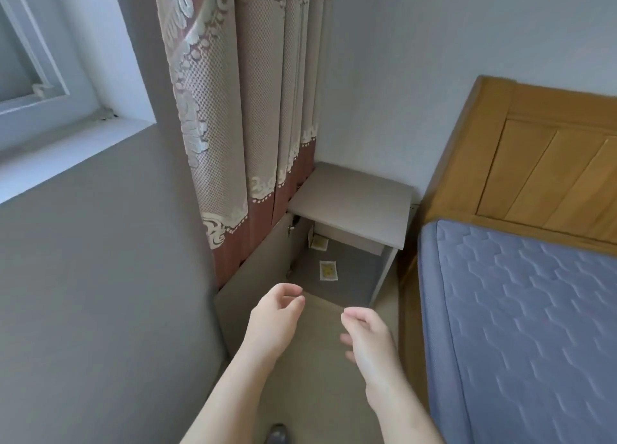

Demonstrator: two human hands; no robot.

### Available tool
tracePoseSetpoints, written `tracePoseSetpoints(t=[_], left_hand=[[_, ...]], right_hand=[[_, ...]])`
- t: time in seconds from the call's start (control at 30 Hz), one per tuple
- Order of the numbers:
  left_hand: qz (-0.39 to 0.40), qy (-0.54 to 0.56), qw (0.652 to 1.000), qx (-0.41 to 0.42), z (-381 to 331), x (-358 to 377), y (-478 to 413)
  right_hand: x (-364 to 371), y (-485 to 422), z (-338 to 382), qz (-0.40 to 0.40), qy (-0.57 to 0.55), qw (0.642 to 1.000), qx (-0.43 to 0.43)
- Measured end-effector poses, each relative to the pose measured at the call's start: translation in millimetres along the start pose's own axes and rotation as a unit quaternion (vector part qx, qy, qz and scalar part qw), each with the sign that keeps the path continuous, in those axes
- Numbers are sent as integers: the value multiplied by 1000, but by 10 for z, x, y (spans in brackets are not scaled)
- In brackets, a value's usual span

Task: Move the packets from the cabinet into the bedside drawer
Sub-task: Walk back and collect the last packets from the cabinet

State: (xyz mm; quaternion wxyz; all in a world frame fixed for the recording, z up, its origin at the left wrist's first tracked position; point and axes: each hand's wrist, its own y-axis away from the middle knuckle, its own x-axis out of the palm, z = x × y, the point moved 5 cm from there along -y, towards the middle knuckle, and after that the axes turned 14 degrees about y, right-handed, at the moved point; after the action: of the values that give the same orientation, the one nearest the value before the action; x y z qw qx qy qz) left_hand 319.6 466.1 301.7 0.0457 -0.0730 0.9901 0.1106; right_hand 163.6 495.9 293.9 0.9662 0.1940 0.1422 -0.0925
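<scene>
Yellow-printed packet (329,270): writing too small to read

You're in bedroom, home setting. Bed on your right: blue quilted mattress (517,310) against wooden panelled headboard (534,143). Small grey cabinet (350,203) tucked in corner between headboard and curtain (233,109), bedside spot. Curtain beige, lace pattern, brown hem, hanging almost to floor (310,360). White-framed window (30,59) with deep sill on your left. Plain pale walls, tan floor. You stand in narrow strip between bed and wall.
</scene>
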Motion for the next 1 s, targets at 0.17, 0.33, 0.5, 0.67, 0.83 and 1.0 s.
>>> tracePoseSetpoints(t=[0.17, 0.33, 0.5, 0.67, 0.83, 1.0], left_hand=[[3, 4, 1000, -10, -22, 393, -915], [25, -15, 1000, -11, 17, 704, -2138], [37, -52, 997, -37, 305, 832, -3388], [60, -88, 990, -93, 774, 1129, -4345], [65, -130, 983, -111, 1474, 1269, -5355], [98, -183, 971, -122, 2513, 1569, -6045]], right_hand=[[-33, -956, 131, 8, 27, 999, 20], [149, -2128, 332, 7, 63, 998, 28], [543, -3307, 400, 38, 102, 993, 37], [743, -4484, 60, 60, 181, 978, 84], [1124, -5686, -553, 77, 258, 958, 100], [1409, -6620, -1422, 108, 319, 937, 90]])
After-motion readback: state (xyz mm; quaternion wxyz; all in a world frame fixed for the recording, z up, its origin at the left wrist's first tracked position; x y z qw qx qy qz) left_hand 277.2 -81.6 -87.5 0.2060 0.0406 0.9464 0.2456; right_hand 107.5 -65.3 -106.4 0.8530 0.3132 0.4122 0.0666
